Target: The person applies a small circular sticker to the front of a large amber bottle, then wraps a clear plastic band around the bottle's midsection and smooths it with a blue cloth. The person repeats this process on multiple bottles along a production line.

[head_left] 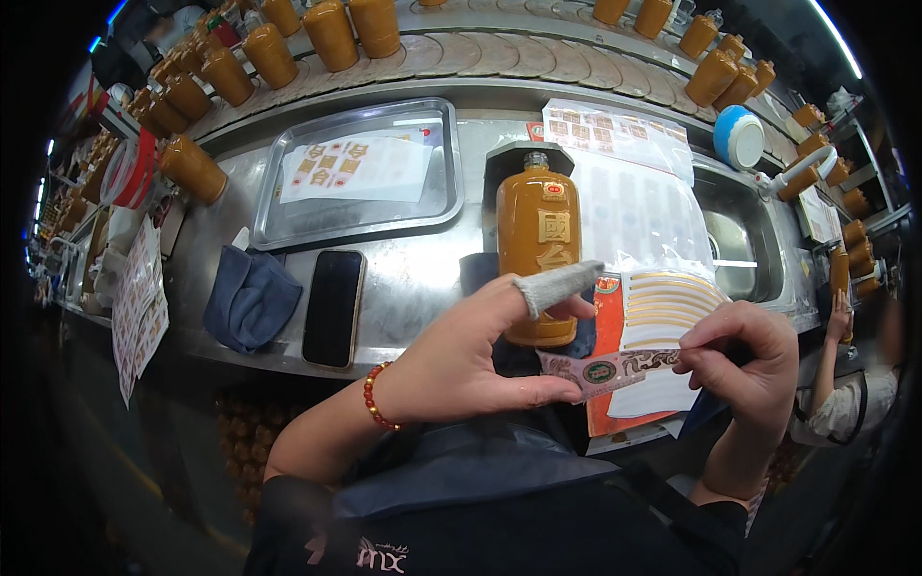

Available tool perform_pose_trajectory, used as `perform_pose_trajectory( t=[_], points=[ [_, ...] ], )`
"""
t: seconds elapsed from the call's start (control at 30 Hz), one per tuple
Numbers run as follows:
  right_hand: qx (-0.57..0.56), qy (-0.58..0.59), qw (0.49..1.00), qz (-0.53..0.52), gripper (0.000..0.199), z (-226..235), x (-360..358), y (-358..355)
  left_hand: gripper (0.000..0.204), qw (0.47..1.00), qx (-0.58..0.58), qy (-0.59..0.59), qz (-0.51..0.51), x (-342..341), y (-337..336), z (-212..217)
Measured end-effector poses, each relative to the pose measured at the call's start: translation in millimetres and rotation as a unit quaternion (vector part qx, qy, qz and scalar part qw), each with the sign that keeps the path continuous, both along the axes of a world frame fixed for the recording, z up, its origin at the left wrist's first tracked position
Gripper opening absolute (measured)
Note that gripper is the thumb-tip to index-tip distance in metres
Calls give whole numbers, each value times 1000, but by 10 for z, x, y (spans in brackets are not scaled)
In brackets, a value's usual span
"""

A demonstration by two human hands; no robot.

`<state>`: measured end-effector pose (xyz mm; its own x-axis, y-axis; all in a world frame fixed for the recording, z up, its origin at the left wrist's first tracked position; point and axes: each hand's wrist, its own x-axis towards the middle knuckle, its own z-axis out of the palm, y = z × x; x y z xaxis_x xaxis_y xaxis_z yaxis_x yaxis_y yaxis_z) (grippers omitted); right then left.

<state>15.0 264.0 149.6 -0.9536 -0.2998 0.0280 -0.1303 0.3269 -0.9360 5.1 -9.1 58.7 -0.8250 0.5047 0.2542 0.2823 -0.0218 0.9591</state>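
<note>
Between finger and thumb, my right hand (744, 360) pinches the right end of a narrow pinkish seal strip (603, 371) with a green oval and ornate dark pattern. My left hand (471, 360) is open, thumb and index finger spread apart, the thumb tip at the strip's left end. A pale grey finger cot (557, 288) covers the left index finger, which reaches across the front of an amber-brown bottle (538, 216). That bottle leans back on a dark stand (499, 163), its raised gold characters facing me. Part of its lower body is behind my left hand.
A sheet of curved gold-edged strips (663, 307) lies over a red sheet (603, 413). Around are a metal tray (444, 192) with labels, a phone (333, 307), a blue cloth (252, 300) and a sink (744, 230). Bottles (331, 36) line the conveyor (480, 56). Another person's hand (837, 315) is far right.
</note>
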Motion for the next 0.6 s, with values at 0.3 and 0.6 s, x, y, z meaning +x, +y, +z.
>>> perform_pose_trajectory(
  t=[0.3,0.6],
  points=[
    [-48,-41,998,-16,6,-288,73,-34,54,992,-42,-115,-42,122,-138,-120],
    [-160,-145,971,-108,5,-1247,-127,-97,61,983,-65,-45,164,-62,-166,-440]
  ],
)
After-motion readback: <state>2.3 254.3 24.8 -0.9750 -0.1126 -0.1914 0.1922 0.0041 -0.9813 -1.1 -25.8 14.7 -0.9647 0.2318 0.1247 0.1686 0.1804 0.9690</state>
